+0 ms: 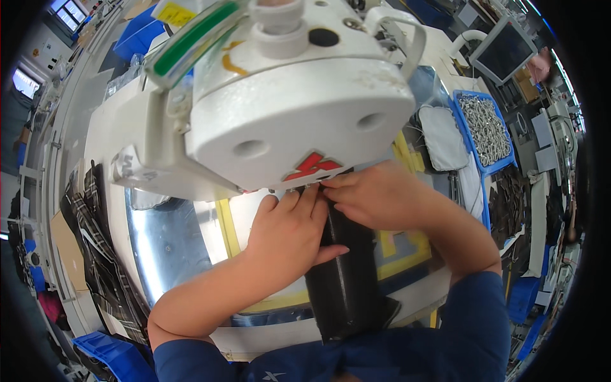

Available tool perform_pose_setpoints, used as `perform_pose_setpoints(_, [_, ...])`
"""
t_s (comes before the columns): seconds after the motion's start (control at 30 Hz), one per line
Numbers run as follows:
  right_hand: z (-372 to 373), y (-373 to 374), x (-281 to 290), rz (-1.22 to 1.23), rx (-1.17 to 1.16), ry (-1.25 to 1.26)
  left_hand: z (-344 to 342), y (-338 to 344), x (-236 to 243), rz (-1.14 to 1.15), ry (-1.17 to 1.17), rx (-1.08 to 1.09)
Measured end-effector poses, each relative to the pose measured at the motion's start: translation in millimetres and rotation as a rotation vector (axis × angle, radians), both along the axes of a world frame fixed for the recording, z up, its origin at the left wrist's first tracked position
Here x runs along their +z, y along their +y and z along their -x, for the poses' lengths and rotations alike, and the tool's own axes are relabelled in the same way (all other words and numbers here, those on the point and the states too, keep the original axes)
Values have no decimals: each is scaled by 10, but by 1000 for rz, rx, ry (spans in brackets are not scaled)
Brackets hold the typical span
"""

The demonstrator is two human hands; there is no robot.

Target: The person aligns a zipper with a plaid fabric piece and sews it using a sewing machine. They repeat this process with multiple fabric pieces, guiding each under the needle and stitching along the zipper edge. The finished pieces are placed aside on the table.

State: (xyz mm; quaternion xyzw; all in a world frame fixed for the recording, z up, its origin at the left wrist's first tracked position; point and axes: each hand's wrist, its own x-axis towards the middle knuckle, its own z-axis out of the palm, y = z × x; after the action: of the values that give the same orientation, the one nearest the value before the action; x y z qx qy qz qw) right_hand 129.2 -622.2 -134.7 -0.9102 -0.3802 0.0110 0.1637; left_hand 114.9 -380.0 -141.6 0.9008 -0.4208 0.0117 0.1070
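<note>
A long dark fabric piece with a zipper (344,274) runs from my body up under the head of a white sewing machine (299,114). My left hand (286,226) lies over the fabric's left edge, fingers stretched forward and thumb spread across the zipper. Coming in from the right, my right hand (382,194) has bent fingers closed on the fabric close to the machine head. The fingertips of both hands nearly meet there. The machine head hides the needle area and the far end of the fabric.
Yellow tape strips (404,254) mark the machine bed. At the right, a blue tray (485,167) holds many metal zipper pulls, beside a white cloth pad (443,138). Plaid fabric (102,248) is piled at the left. A blue bin (114,356) stands at lower left.
</note>
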Motion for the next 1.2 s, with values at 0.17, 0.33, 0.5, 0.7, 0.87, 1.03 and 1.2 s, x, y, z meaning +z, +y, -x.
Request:
perform_pose_setpoints(0.17, [-63, 131, -78, -51, -4, -9, -39, 102, -1, 26, 25, 24])
perform_pose_setpoints(0.33, [-25, 153, -83, -77, -25, -21, -39, 103, 2, 21, 74, 28])
perform_pose_setpoints(0.5, [-14, 184, -30, -48, -30, -29, -51, 122, 17, 27, 77, 20])
perform_pose_setpoints(0.7, [6, 235, 76, 6, -71, -13, -69, 119, 41, 23, 90, 15])
perform_pose_setpoints(0.87, [-1, 239, 100, 9, -57, -61, -76, 138, 34, 52, 85, 10])
perform_pose_setpoints(1.03, [-3, 216, 33, -23, -54, -63, -75, 126, 42, 36, 109, 6])
perform_pose_setpoints(1.2, [9, 206, 50, -4, -55, -27, -87, 126, 48, 42, 135, 9])
